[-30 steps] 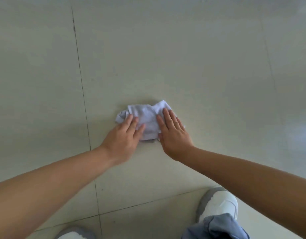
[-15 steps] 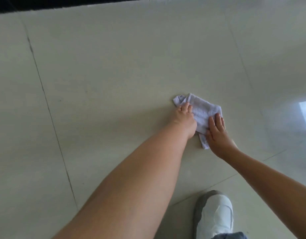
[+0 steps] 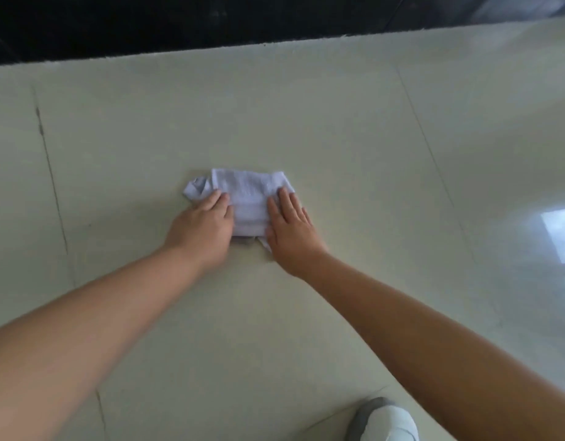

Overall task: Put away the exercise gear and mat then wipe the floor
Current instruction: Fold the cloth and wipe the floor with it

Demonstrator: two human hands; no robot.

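Note:
A folded white cloth lies flat on the pale tiled floor. My left hand presses on its left part, fingers together over a bunched corner. On the cloth's right edge my right hand lies palm down with the fingers stretched forward. Both arms reach out from the bottom of the view. No exercise gear or mat is in view.
A black wall base or dark strip runs along the far edge of the floor. My white shoe shows at the bottom right. A bright window reflection shines on the tiles at the right.
Both hands slid the cloth across the floor, first toward the right, and now it lies farther forward near the dark strip. The view tilted up, showing more of that strip.

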